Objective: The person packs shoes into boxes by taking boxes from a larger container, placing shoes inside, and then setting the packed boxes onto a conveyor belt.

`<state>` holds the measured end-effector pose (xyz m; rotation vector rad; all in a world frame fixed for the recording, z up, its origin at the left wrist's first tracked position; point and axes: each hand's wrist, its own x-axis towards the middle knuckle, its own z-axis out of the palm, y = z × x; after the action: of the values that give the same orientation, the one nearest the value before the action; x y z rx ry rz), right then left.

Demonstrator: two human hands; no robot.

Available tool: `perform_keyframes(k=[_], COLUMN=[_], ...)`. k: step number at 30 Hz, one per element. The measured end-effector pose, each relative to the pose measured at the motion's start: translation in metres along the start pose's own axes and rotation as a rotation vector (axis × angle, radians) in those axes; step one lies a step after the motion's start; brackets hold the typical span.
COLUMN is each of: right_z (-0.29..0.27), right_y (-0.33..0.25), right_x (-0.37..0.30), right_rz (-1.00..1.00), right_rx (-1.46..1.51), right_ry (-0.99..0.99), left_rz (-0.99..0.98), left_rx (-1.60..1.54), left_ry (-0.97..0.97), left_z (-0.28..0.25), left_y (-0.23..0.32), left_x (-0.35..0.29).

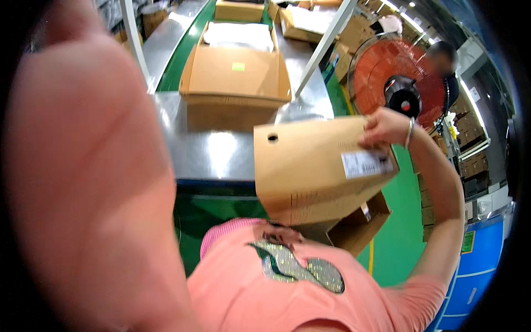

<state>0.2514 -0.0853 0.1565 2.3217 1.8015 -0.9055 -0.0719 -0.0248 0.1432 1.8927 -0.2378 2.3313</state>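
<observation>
My right hand (390, 128) is closed on the upper right edge of a brown cardboard box (304, 160). The box is tilted in front of my body. It has a round hole near its upper left corner, and a white label (359, 164) sits just below my fingers. Very close to the camera, my left hand (88, 122) fills the left side as a blurred shape. Its fingers run out of view or are smeared, so what they do cannot be made out.
Ahead, an open cardboard box (235, 74) with white wrapped contents stands on a metal table (213, 155), with more boxes behind it. A large red fan (381, 77) and a person (442, 61) are at the far right. Another open carton (359, 227) lies below the held box.
</observation>
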Motion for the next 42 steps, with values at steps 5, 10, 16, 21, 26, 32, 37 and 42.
perform_keyframes(k=[5,10,16,21,26,32,37,42], right_z=[0.003,0.028,0.078,0.107,0.146,0.197,0.237,0.218], right_y=[-0.020,-0.060,-0.111,-0.151,-0.189,-0.243,-0.268,-0.320], right_x=[0.059,0.123,0.193,0.263,0.298,0.333,0.371,0.253], right_rz=[0.084,-0.063,-0.069,0.176,0.110,-0.063,-0.178,-0.865], right_rx=[-0.195,-0.443,-0.587,-0.646,-0.831,-1.027,-1.051,-0.880], right_ry=[-0.084,-0.290,-0.577,-0.911,-1.046,-1.161,-1.070,-0.168], left_rz=[-1.056,-1.857,-1.902,-1.789,-1.732,-1.859,-1.973,-1.870], left_rx=[-0.223,-0.710,-0.724,-0.774,-0.890,-0.494,-0.433,-0.139], left_ry=[-0.022,0.359,0.733,0.964,1.046,1.025,0.997,0.316], left_z=[-0.005,-0.010,-0.038,-0.057,-0.051,-0.047,-0.046,-0.054], left_y=[-0.007,0.023,0.056,0.055,0.067,0.104,0.102,0.089], left_x=[-0.122,-0.252,-0.263,-0.270,-0.262,-0.251,-0.240,-0.262])
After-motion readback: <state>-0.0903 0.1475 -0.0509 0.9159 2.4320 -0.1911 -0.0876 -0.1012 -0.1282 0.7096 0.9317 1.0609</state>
